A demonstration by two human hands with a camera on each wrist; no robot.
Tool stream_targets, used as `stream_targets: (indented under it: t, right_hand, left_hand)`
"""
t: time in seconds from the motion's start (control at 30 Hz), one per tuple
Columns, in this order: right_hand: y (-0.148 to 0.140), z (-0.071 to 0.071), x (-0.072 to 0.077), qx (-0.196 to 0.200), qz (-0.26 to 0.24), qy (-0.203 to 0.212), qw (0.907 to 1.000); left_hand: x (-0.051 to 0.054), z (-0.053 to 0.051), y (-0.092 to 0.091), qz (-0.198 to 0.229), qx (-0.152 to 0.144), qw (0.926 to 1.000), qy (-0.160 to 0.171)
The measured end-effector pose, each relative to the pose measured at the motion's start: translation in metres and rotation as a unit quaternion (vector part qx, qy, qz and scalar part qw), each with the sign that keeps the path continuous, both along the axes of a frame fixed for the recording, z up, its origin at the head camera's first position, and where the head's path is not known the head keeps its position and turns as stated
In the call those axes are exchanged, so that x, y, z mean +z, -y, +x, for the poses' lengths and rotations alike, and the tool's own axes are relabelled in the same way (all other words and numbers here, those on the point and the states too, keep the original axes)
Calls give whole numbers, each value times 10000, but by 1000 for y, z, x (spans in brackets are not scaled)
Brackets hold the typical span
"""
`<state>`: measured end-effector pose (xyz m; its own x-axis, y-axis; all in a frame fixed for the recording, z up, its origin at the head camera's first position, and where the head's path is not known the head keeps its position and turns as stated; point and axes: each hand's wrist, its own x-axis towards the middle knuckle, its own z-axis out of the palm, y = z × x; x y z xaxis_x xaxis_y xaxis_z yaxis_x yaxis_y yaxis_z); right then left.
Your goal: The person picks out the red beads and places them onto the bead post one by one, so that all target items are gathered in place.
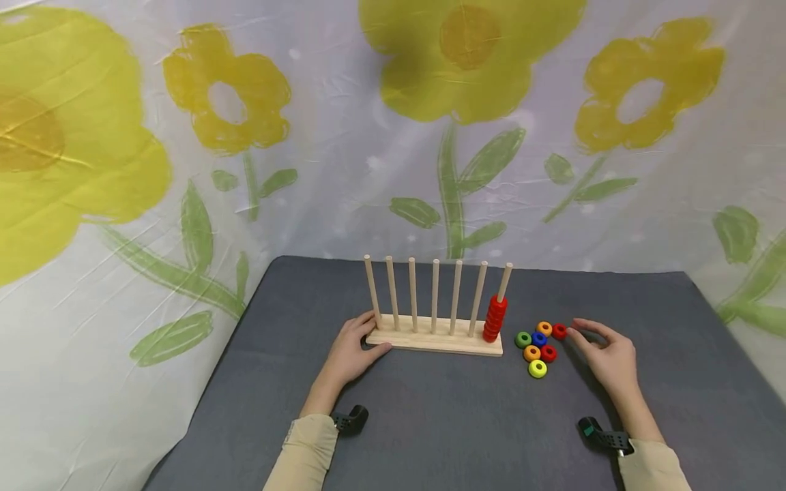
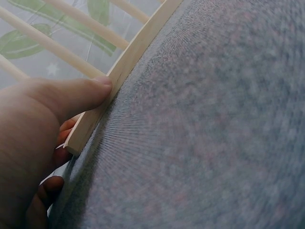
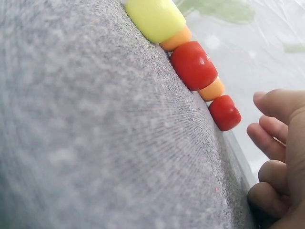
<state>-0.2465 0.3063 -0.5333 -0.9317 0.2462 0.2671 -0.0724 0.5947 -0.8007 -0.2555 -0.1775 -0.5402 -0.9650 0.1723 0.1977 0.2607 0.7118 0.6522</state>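
A wooden peg rack (image 1: 434,343) with several upright pegs stands on the grey cloth. Stacked red beads (image 1: 495,318) fill the lower part of its rightmost peg. My left hand (image 1: 352,351) holds the left end of the base; in the left wrist view the thumb (image 2: 90,93) presses the front edge while other fingers lie behind. Right of the rack lies a group of loose beads: green, blue, yellow (image 1: 537,373), orange and red. Beside the farthest-right red bead (image 1: 559,331), my right hand (image 1: 610,358) has its fingers loosely bent, and the right wrist view shows a gap to that bead (image 3: 225,113).
Dark grey cloth (image 1: 442,423) covers the table. Behind it hangs a pale curtain (image 1: 344,198) printed with yellow flowers. A black strap device sits on each wrist, near the beige sleeves (image 1: 303,450).
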Motion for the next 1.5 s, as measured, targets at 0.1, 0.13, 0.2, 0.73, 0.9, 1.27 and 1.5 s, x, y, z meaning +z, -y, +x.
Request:
stream_targets:
  t: [0.1,0.13,0.2,0.73,0.9,1.27,1.5]
  right_hand:
    - [1,-3,0,81,49,-25,10000]
    - [2,-3,1,88,59,-19,9999]
    - [2,-3,2,107,80,9,9999]
    - [1,-3,5,309,540,276,9977]
    - [1,-2,5,311,621,348,9970]
    - [3,-1,2,389,878,280,9950]
    - [5,0,3,382,1008,289,9938]
  left_hand:
    - [0,1,2,18,41,10000,-12]
    - [0,1,2,15,45,10000,-8]
    - [0,1,2,-21,53,10000,-1]
    - [-2,-1,1,-106,14,9999,-22]
    - [-3,-2,1,-170,29,9999,0]
    - [-2,-2,1,-192,35,9998,3]
    - [-3,-2,2,-169,-2,9999,-33]
